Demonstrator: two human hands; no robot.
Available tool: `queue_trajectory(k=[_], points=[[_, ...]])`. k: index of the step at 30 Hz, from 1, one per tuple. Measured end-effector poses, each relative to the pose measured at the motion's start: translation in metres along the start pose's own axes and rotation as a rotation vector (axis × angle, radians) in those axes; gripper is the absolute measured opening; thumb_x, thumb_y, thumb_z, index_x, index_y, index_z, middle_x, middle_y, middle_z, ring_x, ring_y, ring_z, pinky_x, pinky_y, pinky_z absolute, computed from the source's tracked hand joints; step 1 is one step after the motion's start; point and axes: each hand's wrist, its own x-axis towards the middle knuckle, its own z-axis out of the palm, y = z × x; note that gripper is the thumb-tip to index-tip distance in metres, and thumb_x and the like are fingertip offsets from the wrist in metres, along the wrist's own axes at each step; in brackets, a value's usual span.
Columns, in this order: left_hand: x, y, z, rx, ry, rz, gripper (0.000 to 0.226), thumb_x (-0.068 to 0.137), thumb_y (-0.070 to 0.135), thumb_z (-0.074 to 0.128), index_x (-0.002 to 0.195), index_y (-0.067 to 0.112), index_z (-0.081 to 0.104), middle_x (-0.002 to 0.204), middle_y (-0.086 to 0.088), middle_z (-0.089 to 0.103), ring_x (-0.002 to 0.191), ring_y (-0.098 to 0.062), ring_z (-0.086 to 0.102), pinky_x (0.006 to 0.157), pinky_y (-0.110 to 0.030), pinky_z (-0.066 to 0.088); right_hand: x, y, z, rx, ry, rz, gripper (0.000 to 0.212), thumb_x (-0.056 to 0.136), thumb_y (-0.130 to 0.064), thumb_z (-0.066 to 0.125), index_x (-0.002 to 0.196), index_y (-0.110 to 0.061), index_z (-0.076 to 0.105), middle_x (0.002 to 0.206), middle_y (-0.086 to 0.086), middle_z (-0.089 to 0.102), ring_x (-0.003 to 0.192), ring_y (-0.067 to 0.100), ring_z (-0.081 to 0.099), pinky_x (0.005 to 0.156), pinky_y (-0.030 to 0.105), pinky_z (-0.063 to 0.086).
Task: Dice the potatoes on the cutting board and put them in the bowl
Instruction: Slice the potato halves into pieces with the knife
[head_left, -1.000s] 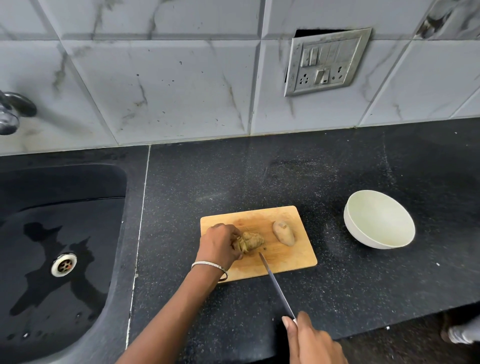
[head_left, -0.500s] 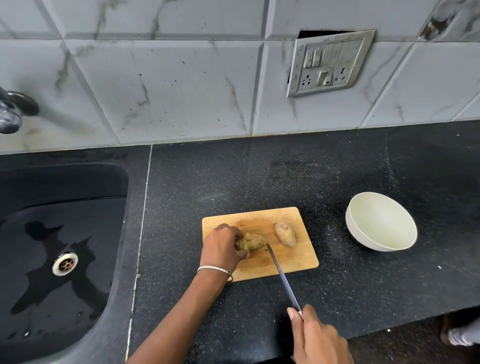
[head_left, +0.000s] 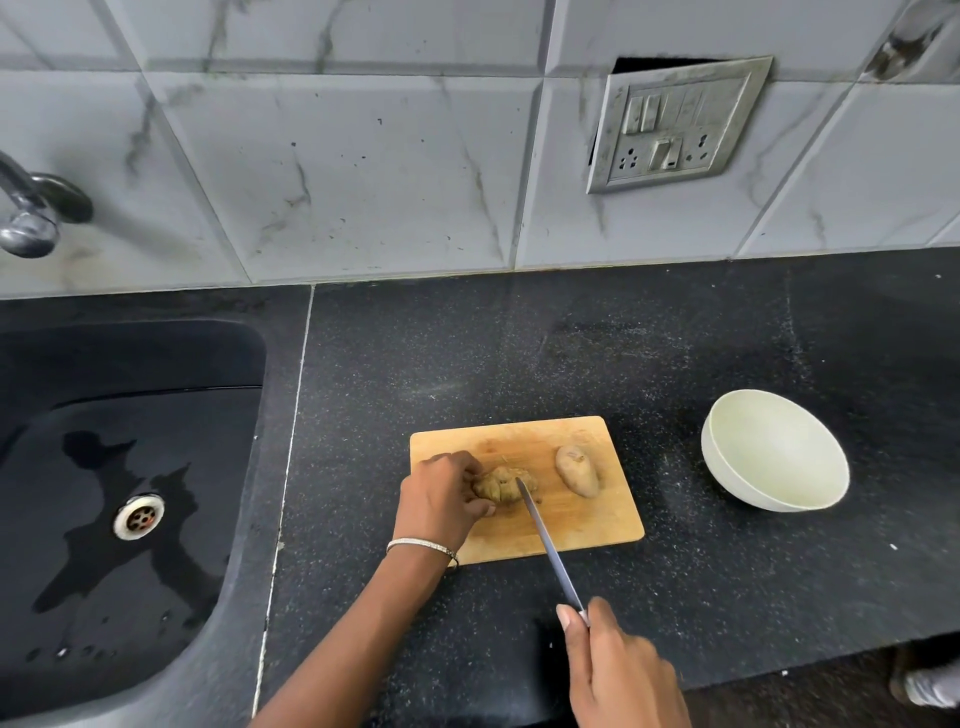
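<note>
My left hand (head_left: 441, 499), fingers curled, pins the apparently part-cut potato (head_left: 501, 484) near the left edge of the cutting board (head_left: 587, 525) to stop it rolling, while my right hand (head_left: 618, 670) grips the knife (head_left: 548, 551), tip on it.

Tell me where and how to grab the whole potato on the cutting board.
Probably grip the whole potato across its middle, from above on its right: it lies flat, long axis pointing away, and the knife cuts at its left.
</note>
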Motion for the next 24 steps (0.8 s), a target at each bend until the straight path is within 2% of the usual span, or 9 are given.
queue_trajectory(k=[3,5,11,16,24], points=[[-0.003,-0.001,-0.001,-0.077,0.046,-0.014,0.032,0.066,0.023,0.085,0.091,0.027,0.066,0.082,0.013,0.069,0.078,-0.004,0.064,0.078,-0.028,0.053,0.002,-0.016,-0.002,0.055,-0.025,-0.087,0.059,0.079,-0.064,-0.011,0.094,-0.027,0.033,0.074,-0.004,0.053,0.085,0.018,0.066,0.059,0.029,0.038],[-0.004,-0.001,-0.001,-0.095,0.039,-0.02,0.032,0.065,0.022,0.086,0.088,0.027,0.065,0.078,0.014,0.068,0.075,-0.002,0.063,0.077,-0.027,0.053,0.004,-0.025,-0.002,0.061,-0.017,-0.119,0.046,0.089,-0.059,0.002,0.095,-0.027,0.034,0.075,-0.004,0.055,0.084,0.019,0.067,0.058,0.029,0.039],[-0.008,-0.008,-0.001,-0.018,0.09,-0.038,0.025,0.07,0.027,0.082,0.092,0.023,0.071,0.089,0.009,0.069,0.086,-0.012,0.062,0.075,-0.029,0.05,0.01,-0.043,0.001,0.066,-0.03,-0.139,0.037,0.099,-0.055,0.014,0.102,-0.026,0.037,0.091,-0.002,0.065,0.09,0.023,0.067,0.061,0.031,0.044],[-0.008,-0.006,0.0,-0.031,0.104,-0.052,0.02,0.072,0.031,0.08,0.091,0.026,0.074,0.088,0.008,0.069,0.083,-0.012,0.062,0.072,-0.028,0.051,0.016,-0.051,0.003,-0.046,-0.018,-0.136,0.041,0.101,-0.05,0.015,0.117,-0.021,0.04,0.102,0.0,0.067,0.095,0.025,0.067,0.061,0.032,0.04],[-0.007,-0.005,0.001,-0.054,0.127,-0.066,0.013,0.074,0.027,0.079,0.086,0.028,0.075,0.085,0.007,0.07,0.08,-0.013,0.063,0.07,-0.027,0.049,0.019,-0.058,0.003,-0.017,-0.057,-0.118,0.038,0.103,-0.046,0.017,0.119,-0.019,0.039,0.106,0.002,0.067,0.1,0.027,0.066,0.071,0.035,0.049]])
